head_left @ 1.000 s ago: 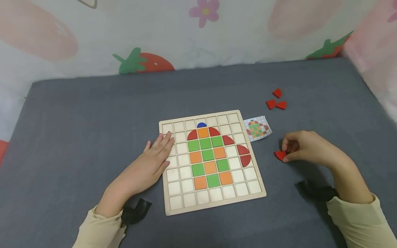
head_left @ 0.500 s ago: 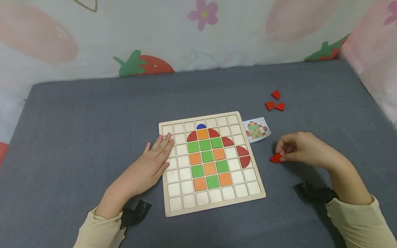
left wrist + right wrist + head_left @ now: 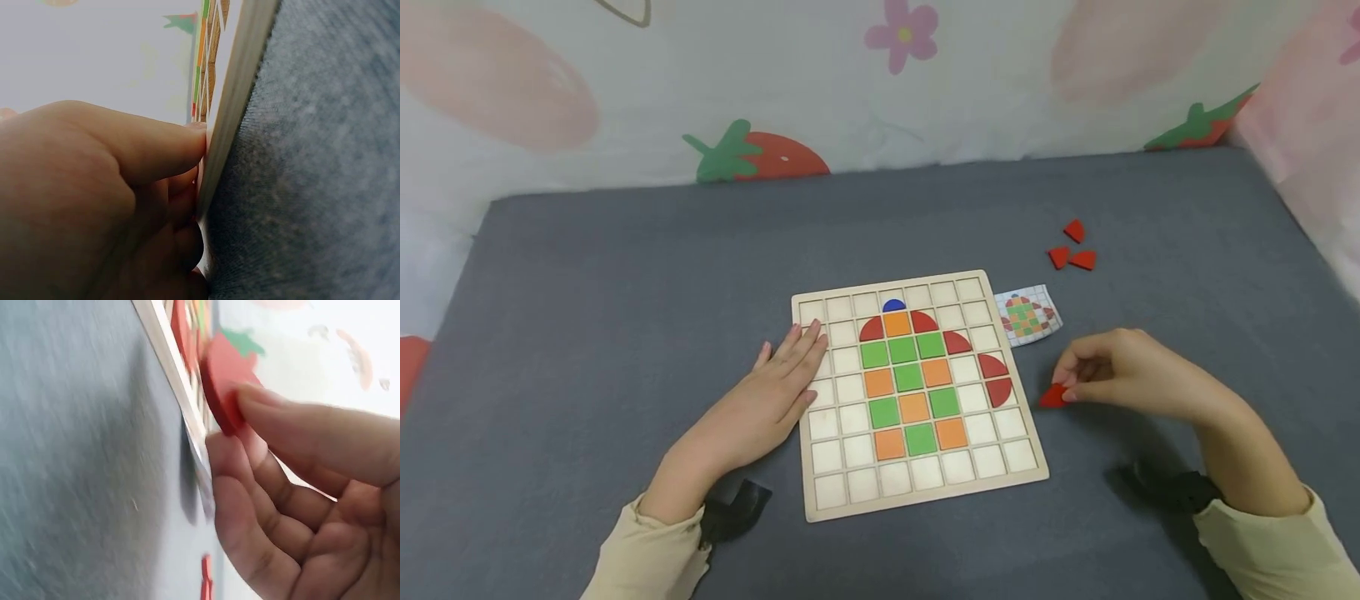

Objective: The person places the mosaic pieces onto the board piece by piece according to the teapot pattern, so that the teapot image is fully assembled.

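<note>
A wooden grid board [image 3: 925, 496] lies on the grey cloth, with green and orange squares, red quarter-round pieces and a blue half-round set in its cells. My left hand [image 3: 760, 412] rests on the board's left edge with its fingers straight; in the left wrist view the thumb [image 3: 169, 147] touches the board's side. Just right of the board, my right hand [image 3: 1131, 379] pinches a red quarter-round piece [image 3: 1053, 396] between thumb and fingers. The right wrist view shows this red piece [image 3: 222, 378] held above the cloth, near the board's edge.
A small printed pattern card [image 3: 1030, 315] lies at the board's upper right side. Beyond it, several loose red pieces [image 3: 1082, 260] sit on the grey cloth [image 3: 625, 317]. A patterned white curtain [image 3: 970, 100] hangs behind the far edge.
My right hand has moved left towards the board, carrying the red quarter-round piece. The left hand stays on the board's edge. The view has shifted slightly.
</note>
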### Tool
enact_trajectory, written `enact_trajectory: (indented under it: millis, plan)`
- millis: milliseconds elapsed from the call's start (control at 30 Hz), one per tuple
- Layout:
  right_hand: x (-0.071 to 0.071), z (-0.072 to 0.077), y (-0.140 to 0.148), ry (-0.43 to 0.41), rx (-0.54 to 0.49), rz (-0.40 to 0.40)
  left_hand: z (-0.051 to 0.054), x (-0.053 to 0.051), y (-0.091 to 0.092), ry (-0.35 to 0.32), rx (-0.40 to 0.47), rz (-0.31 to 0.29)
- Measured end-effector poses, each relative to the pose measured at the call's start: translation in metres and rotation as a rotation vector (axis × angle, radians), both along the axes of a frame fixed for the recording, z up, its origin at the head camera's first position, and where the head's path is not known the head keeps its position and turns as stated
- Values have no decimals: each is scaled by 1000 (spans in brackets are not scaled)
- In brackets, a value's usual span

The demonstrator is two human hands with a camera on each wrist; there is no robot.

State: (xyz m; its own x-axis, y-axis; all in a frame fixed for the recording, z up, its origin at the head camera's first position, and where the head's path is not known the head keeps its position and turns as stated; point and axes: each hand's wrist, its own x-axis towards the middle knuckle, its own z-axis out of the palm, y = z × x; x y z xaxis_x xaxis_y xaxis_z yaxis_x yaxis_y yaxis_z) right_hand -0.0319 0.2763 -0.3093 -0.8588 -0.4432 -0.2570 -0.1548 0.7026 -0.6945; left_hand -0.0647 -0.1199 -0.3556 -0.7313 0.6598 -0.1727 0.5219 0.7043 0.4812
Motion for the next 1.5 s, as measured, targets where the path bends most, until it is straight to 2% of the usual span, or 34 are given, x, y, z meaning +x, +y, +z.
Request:
enact_trajectory:
  millis: [300,533,767,1333,1500]
  plan:
    - [0,-1,-33,-32,-56,74,0,-2,2,1,1,-14]
    - [-5,-4,-62,-38,-45,152,0,-1,2,-8,-7,-6]
    - [-7,-5,-74,23,-11,188,1,-2,2,6,0,0]
    - [-4,-8,-84,112,62,195,-3,-1,0,12,22,-11]
    - [-2,-13,-82,105,41,153,-2,-2,0,12,22,-13]
